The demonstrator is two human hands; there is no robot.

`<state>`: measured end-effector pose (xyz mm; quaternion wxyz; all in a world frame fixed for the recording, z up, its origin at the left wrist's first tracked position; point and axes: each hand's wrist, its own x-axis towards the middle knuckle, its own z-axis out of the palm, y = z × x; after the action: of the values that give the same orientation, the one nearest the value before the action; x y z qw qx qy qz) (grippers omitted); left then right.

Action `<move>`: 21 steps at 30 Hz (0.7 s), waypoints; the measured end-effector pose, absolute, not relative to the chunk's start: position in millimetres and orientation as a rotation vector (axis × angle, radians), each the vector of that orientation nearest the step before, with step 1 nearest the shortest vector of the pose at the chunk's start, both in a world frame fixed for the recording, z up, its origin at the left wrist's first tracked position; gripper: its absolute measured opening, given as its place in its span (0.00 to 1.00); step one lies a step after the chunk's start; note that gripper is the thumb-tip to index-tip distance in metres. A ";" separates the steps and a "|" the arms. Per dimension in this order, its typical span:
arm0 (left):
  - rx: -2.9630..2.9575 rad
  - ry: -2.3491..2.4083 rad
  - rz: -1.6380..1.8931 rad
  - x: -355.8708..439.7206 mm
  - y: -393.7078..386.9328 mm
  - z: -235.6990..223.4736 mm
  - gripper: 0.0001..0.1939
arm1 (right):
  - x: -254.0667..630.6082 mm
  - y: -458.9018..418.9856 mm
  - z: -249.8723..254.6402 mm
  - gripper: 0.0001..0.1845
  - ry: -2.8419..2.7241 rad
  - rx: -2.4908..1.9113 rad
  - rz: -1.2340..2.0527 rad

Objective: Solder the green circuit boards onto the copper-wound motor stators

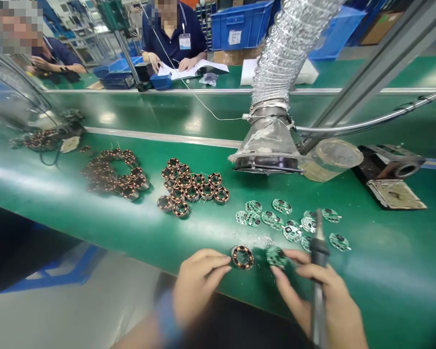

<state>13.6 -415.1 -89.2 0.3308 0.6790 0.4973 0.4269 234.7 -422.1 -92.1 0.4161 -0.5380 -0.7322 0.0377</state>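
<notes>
My left hand (pixel 203 274) pinches at the left edge of a copper-wound stator ring (pixel 242 257), close over the green bench. A round green circuit board (pixel 276 257) is between the thumb and fingers of my right hand (pixel 319 286), just right of the ring. That same hand also holds a soldering iron (pixel 319 271), its tip pointing up and away from me. Beyond my hands lie several loose round circuit boards (pixel 292 231). Several more stators (pixel 192 193) stand grouped to their left.
Above the boards hangs a fume hood (pixel 267 140) on a silver duct (pixel 290 48). A round translucent tub (pixel 332 157) and a soldering iron stand with a sponge tray (pixel 396 194) are at right. Another stator cluster (pixel 119 172) sits left. Two people work across the bench.
</notes>
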 end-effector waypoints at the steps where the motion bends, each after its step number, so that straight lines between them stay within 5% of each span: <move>1: 1.746 1.275 1.130 16.8 -413.3 -89.3 0.09 | 222.1 -419.2 -89.7 0.16 -1.870 -1.282 0.140; 8: 1.422 1.447 1.101 32.1 -409.2 -86.0 0.07 | 196.4 -410.7 -94.7 0.17 -1.997 -1.236 0.221; 16: 2.145 1.290 0.966 17.5 -404.5 -88.8 0.15 | 202.0 -404.0 -100.8 0.14 -1.977 -1.189 0.366; 21: 1.596 1.366 0.970 17.9 -407.0 -88.9 0.08 | 201.5 -405.9 -95.5 0.17 -1.977 -1.191 0.296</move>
<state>17.9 -407.0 -88.9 0.4021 0.6315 0.5406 0.3837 201.5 -405.9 -95.5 0.3962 -0.4699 -0.7801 0.1168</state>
